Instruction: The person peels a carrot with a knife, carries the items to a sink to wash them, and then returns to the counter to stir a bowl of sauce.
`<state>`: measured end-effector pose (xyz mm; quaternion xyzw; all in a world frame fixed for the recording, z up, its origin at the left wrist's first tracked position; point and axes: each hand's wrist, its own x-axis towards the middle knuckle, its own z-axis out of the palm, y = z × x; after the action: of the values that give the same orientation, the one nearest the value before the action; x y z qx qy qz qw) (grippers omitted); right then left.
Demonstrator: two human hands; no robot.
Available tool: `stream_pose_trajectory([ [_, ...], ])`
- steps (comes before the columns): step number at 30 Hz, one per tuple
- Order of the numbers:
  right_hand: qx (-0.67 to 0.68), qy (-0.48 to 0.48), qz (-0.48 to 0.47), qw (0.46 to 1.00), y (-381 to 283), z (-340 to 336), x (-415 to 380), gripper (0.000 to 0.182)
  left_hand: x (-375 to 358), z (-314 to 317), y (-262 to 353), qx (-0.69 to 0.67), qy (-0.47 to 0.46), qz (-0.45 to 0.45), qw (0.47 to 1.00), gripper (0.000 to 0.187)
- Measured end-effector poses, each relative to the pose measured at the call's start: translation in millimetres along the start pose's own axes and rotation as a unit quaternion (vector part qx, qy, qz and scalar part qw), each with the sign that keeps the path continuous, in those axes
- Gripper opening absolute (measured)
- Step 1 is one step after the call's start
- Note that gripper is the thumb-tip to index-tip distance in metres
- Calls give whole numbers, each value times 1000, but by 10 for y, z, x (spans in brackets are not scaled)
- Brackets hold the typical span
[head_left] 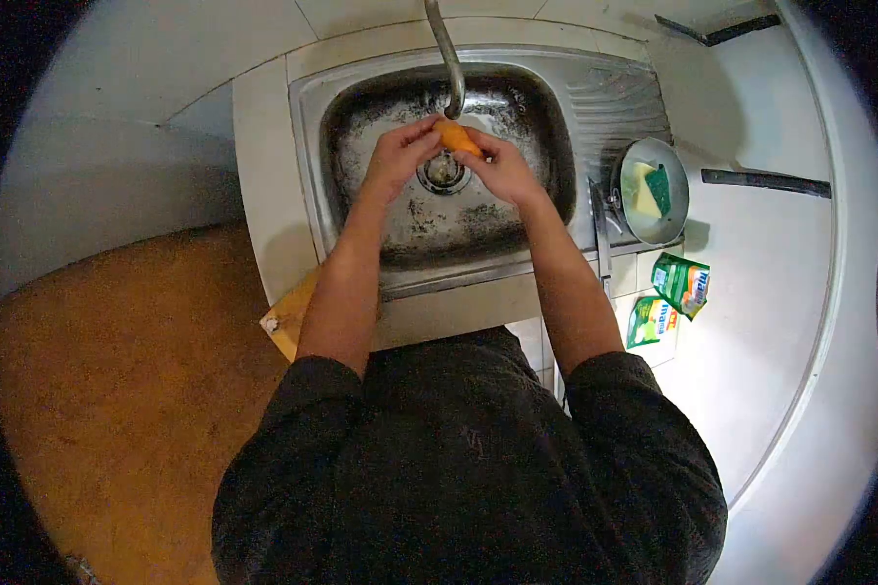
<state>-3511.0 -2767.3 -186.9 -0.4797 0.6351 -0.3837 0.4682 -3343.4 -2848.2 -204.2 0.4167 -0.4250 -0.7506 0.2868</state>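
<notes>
Both hands hold an orange carrot [457, 138] over the sink [429, 234], just below the mouth of the metal tap [446, 54]. My left hand [405, 154] grips its left end with fingertips and thumb. At the other end, my right hand [502, 168] has its fingers closed round the carrot. The drain [443, 174] lies beneath the hands and is partly covered by them. Whether water is running, I cannot make out clearly.
Right of the basin, a metal bowl [675, 229] holds a yellow and green sponge [651, 192]. A knife [601, 234] lies beside it. Two green packets [680, 283] [651, 322] sit on the tiles. A wooden board [288, 317] juts out at the counter's left front.
</notes>
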Motion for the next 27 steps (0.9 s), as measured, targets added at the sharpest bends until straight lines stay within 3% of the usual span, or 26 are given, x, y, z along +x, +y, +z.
stream_pose_trajectory([
  [3, -85, -4, -10, 996, 122, -30, 41, 50, -43, 6, -32, -91, -24, 12, 996, 35],
  [12, -38, -3, -7, 999, 92, 38, 16, 49, 36, -24, -18, 9, 11, -1, 1000, 36],
  [14, -38, -1, -2, 999, 111, 70, 28, 49, 56, -92, -102, -161, -43, 11, 986, 37],
  [15, -40, 0, 5, 999, 94, 87, 31, 48, 59, -80, -98, -160, -44, 11, 986, 37],
  [20, 127, -29, 58, 990, 27, 122, 25, 41, 35, -29, 15, 42, -14, 25, 999, 39],
  [21, 181, -33, 91, 979, 26, 123, 24, 43, 40, -23, 18, 41, -13, 25, 999, 39],
  [25, 216, -24, 146, 965, -20, 152, 56, 47, 18, -13, 7, 59, -24, 66, 996, 38],
  [27, 217, -26, 218, 951, -61, 159, 72, 49, -1, -23, 33, 47, -31, 69, 996, 37],
])
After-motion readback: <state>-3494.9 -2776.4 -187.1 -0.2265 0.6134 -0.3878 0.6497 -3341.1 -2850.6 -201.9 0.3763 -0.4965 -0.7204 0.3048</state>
